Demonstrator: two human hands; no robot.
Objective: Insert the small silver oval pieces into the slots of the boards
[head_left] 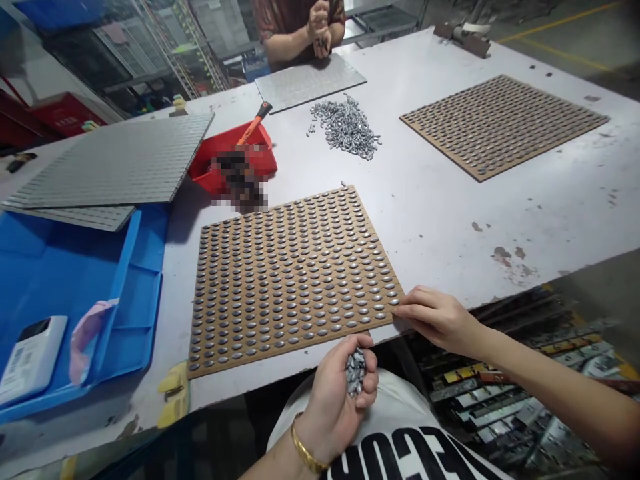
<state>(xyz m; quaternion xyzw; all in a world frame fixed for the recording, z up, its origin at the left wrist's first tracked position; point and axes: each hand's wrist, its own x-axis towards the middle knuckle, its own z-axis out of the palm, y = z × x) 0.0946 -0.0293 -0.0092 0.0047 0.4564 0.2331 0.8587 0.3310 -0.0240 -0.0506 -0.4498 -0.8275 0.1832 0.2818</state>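
My left hand (pixel 336 399) is cupped, palm up, below the near edge of the board, its fingers curled around a heap of small silver oval metal pieces (pixel 355 372). At the near right corner of the brown perforated board (pixel 196 347), my right hand (pixel 440 319) has thumb and fingers pinched together. Its fingertips touch the corner; whatever is between them is too small to make out. Rows of the same oval pieces (pixel 293 267) fill the board, which lies flat at the table's front edge.
A loose pile of oval pieces (pixel 350 127) lies beyond the board. A second filled board (pixel 500 123) is at right. Left stand a red bin (pixel 265 157) with an orange-handled tool (pixel 255 123), grey panels (pixel 125 157) and a blue crate (pixel 145 287). A co-worker's hands (pixel 321 30) are opposite.
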